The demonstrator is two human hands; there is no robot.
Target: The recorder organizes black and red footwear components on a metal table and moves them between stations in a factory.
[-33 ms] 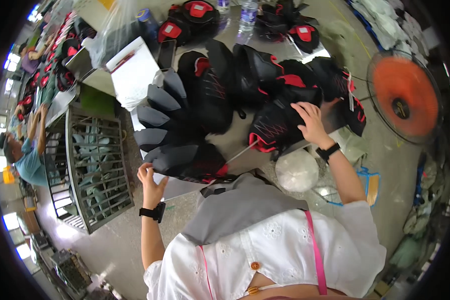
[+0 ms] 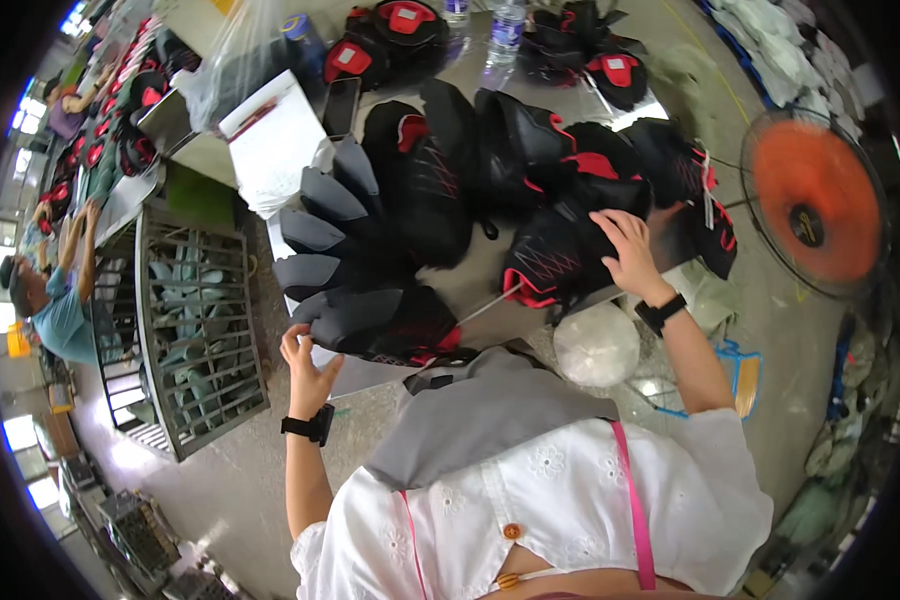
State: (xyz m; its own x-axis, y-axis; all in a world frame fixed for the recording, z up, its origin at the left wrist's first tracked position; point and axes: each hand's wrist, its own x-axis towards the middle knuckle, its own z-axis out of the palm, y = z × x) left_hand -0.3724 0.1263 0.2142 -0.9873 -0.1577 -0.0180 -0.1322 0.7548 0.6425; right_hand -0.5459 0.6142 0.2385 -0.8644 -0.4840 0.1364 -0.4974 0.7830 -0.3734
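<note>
My left hand [image 2: 312, 372] is beside the grey end of the nearest black shoe upper [image 2: 390, 322], at the table's left front corner. Its fingers and thumb are apart; whether the fingertips touch the upper is hard to tell. My right hand [image 2: 632, 256] lies with spread fingers at the right side of another black shoe upper [image 2: 550, 255], which has red criss-cross stitching and a red-lined opening. Several grey-ended uppers [image 2: 315, 235] fan out along the left side. Further black uppers [image 2: 525, 140] are heaped behind, touching one another.
A paper pad [image 2: 275, 150] with a pen and a phone [image 2: 341, 105] lie at the back left. Water bottles [image 2: 507, 30] stand at the back. A fan [image 2: 815, 195] is on the right, a barred metal cart [image 2: 200, 330] on the left. A co-worker [image 2: 60, 310] is beyond the cart.
The whole view has shifted very slightly. Both hands keep their places beside the same shoe uppers.
</note>
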